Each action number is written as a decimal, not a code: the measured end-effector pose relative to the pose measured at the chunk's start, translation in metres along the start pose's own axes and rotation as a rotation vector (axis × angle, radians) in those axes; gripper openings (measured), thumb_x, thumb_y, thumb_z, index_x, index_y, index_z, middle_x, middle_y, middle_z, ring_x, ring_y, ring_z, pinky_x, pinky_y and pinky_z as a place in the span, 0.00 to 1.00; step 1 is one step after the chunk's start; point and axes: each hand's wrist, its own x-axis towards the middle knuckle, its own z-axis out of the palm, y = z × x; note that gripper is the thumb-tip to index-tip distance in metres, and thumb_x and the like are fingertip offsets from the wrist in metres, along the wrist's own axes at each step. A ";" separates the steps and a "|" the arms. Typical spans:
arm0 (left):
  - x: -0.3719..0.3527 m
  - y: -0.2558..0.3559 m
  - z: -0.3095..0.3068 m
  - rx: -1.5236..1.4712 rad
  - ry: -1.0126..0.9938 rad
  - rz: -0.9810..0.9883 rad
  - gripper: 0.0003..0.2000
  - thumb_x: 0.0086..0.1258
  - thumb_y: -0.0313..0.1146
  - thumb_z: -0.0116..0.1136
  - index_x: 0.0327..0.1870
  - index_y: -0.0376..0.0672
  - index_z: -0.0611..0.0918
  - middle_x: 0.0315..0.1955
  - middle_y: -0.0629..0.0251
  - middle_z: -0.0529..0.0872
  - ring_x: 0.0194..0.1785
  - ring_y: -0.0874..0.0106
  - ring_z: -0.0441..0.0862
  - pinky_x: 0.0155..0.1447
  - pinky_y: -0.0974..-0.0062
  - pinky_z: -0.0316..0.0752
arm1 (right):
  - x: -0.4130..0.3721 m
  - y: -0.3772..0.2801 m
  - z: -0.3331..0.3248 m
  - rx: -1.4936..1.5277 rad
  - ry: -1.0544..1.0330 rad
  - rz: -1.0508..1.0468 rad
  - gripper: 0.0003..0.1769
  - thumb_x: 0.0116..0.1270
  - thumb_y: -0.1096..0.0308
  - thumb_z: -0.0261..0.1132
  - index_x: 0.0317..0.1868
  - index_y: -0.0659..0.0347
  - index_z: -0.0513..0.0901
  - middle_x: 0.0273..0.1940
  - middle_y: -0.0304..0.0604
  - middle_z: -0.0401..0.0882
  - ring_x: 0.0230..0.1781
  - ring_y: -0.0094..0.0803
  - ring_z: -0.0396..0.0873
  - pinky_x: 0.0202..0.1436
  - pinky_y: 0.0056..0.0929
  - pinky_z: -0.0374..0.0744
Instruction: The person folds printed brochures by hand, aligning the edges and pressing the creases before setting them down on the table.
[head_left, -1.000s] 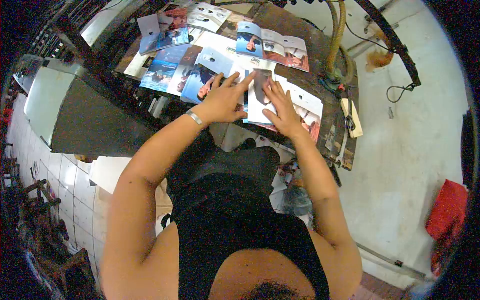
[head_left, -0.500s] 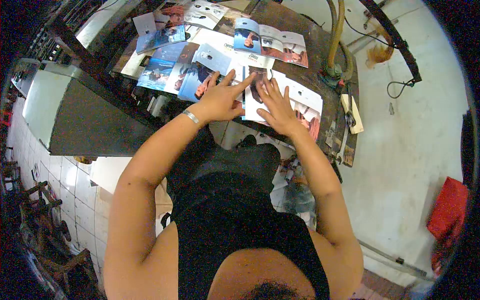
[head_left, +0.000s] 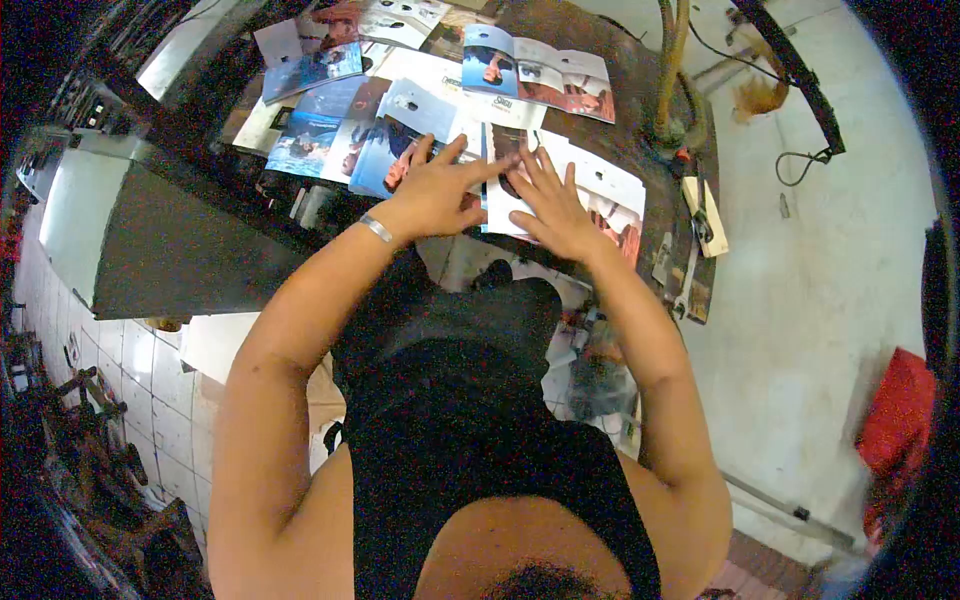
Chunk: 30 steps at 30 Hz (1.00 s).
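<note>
My left hand (head_left: 435, 192) lies spread over printed sheets with blue picture areas (head_left: 408, 104), its wrist wearing a silver bracelet (head_left: 376, 227). Its index finger stretches right, over a dark-printed page, to the fingertips of my right hand. Fingers apart, my right hand (head_left: 556, 212) rests flat on a white-edged printed sheet (head_left: 607, 178) near the table's front edge. Neither hand grips anything. Part of the sheets beneath both hands is hidden.
Beyond my hands, a picture leaflet (head_left: 538, 72) and more prints (head_left: 310, 65) lie on the dark table (head_left: 560, 25). A wrench (head_left: 688, 275) and a pale wooden block (head_left: 714, 228) sit at its right edge. A grey machine housing (head_left: 170, 225) stands to the left.
The table and papers sit slightly higher and further left in view. My hands stay on the sheets, nearly in the same pose.
</note>
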 end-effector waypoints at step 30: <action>-0.001 -0.005 0.007 -0.038 0.070 0.016 0.31 0.66 0.48 0.67 0.73 0.60 0.82 0.70 0.64 0.85 0.82 0.46 0.68 0.85 0.29 0.45 | -0.010 -0.017 -0.020 -0.082 0.006 0.019 0.43 0.80 0.52 0.58 0.90 0.44 0.52 0.91 0.51 0.38 0.90 0.64 0.37 0.84 0.81 0.35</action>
